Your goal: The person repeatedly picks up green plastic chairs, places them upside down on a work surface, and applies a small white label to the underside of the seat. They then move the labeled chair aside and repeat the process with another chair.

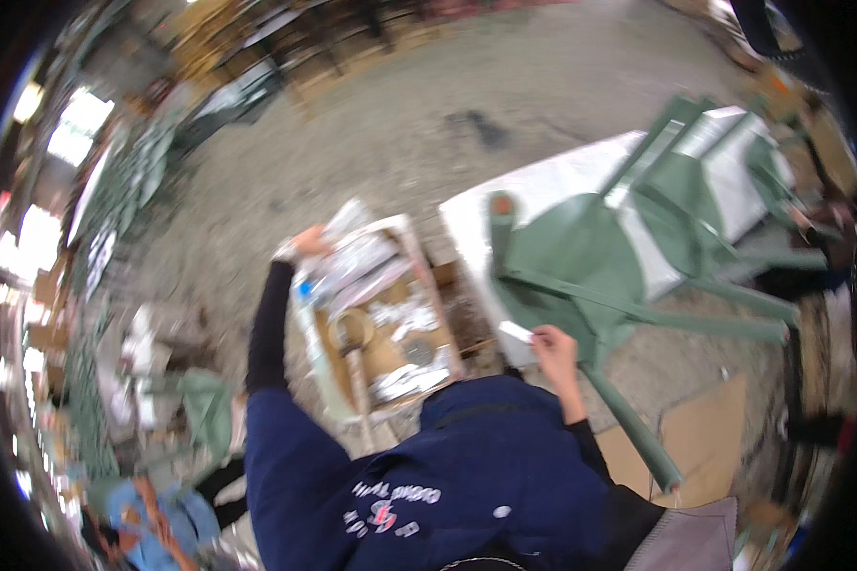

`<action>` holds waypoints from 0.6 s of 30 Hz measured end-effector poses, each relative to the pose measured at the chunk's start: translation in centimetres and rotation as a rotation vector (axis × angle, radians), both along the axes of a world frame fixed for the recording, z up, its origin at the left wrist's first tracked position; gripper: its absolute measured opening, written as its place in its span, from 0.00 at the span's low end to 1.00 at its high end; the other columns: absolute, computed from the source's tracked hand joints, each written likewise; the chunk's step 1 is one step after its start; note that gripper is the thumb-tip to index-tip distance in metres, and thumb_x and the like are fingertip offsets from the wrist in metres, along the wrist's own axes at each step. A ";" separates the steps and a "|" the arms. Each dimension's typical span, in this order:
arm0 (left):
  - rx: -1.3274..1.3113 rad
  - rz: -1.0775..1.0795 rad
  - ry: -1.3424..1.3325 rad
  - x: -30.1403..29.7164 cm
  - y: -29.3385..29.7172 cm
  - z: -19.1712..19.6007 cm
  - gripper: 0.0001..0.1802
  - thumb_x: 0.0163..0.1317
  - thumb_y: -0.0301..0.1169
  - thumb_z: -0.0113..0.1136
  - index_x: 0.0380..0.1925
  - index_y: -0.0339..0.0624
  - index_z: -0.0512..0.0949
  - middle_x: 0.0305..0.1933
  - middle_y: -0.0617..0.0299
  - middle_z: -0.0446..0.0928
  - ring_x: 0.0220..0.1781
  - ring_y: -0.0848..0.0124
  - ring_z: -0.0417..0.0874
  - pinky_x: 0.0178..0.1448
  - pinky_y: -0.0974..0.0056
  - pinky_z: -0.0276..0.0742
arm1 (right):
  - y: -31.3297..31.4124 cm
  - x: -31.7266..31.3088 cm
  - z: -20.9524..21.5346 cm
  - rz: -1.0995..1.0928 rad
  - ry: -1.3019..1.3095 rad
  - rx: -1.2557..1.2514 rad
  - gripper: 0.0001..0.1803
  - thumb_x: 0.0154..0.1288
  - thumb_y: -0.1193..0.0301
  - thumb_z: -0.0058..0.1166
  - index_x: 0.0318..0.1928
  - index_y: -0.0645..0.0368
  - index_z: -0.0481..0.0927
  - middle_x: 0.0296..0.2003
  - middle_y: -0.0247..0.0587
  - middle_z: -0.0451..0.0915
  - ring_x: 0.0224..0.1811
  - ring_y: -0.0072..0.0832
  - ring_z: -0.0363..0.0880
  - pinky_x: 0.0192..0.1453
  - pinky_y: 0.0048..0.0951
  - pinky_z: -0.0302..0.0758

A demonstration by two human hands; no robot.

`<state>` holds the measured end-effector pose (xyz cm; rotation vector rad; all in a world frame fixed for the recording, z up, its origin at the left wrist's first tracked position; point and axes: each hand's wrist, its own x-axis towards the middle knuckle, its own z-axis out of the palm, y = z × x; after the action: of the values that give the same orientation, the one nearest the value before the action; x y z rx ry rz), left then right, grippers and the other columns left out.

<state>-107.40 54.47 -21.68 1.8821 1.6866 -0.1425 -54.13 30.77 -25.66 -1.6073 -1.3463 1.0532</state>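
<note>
My left hand [309, 242] is at the far left corner of a shallow box [450, 335], its fingers closed on the edge of a clear plastic bag [350, 221]; blur softens the fingers. My right hand [554, 350] pinches a small white slip [515, 333], which looks like paper or card. Just beyond that hand lies a green metal stool [573, 252] with a round seat, its legs pointing toward me and to the right. In the box are a roll of tape [353, 328], a pale-handled tool [359, 381] and several white scraps [409, 314].
The stool rests on a white-covered surface [476, 205] beside more green stools [676, 195]. Flat cardboard [705, 438] lies at the lower right. Another person [152, 519] in light blue is at the lower left, near a green piece [207, 411]. Wooden items [229, 43] stand far back.
</note>
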 end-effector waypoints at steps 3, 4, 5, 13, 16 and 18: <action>0.226 0.013 -0.036 -3.1 -0.9 -3.9 0.25 0.47 0.40 0.66 0.45 0.40 0.78 0.46 0.47 0.78 0.50 0.53 0.78 0.53 0.53 0.72 | 0.3 -0.1 1.1 0.004 -0.010 0.036 0.07 0.57 0.76 0.54 0.37 0.65 0.80 0.28 0.46 0.82 0.30 0.27 0.82 0.36 0.28 0.76; 0.249 0.047 -0.057 -2.6 -0.9 -4.0 0.17 0.48 0.34 0.64 0.39 0.39 0.81 0.41 0.46 0.80 0.46 0.53 0.80 0.50 0.54 0.74 | 0.2 -0.1 0.9 -0.016 -0.049 0.028 0.07 0.57 0.76 0.55 0.37 0.64 0.80 0.29 0.47 0.82 0.30 0.29 0.82 0.36 0.28 0.76; 0.389 0.021 -0.111 1.5 -1.0 -2.9 0.15 0.46 0.28 0.62 0.37 0.38 0.81 0.38 0.46 0.81 0.42 0.53 0.81 0.48 0.54 0.75 | 0.0 0.7 0.6 -0.024 -0.084 0.046 0.08 0.56 0.75 0.56 0.37 0.64 0.80 0.28 0.47 0.82 0.30 0.30 0.83 0.36 0.29 0.76; 0.571 -0.052 -0.121 2.6 -3.8 1.3 0.14 0.50 0.24 0.57 0.39 0.33 0.79 0.32 0.42 0.79 0.38 0.49 0.82 0.42 0.53 0.74 | -0.8 1.3 3.2 -0.066 0.006 0.039 0.06 0.57 0.74 0.56 0.35 0.63 0.79 0.27 0.46 0.83 0.27 0.32 0.82 0.32 0.28 0.74; 0.413 -0.003 -0.207 1.2 -4.5 2.4 0.13 0.55 0.24 0.56 0.41 0.33 0.78 0.34 0.40 0.79 0.39 0.47 0.81 0.43 0.55 0.74 | -0.6 1.1 2.2 -0.091 -0.016 0.074 0.07 0.57 0.74 0.56 0.36 0.63 0.79 0.26 0.45 0.82 0.26 0.32 0.81 0.31 0.28 0.73; 0.437 -0.074 -0.144 -1.9 -4.8 -0.9 0.13 0.55 0.24 0.55 0.42 0.32 0.77 0.34 0.41 0.79 0.38 0.51 0.82 0.43 0.57 0.74 | -0.3 0.8 2.0 -0.058 -0.019 0.085 0.07 0.57 0.74 0.56 0.36 0.63 0.79 0.26 0.45 0.82 0.26 0.32 0.81 0.31 0.29 0.73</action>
<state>-109.33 49.69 -22.62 2.2080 1.6442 0.3531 -53.37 30.51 -23.64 -1.5873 -1.3313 0.9368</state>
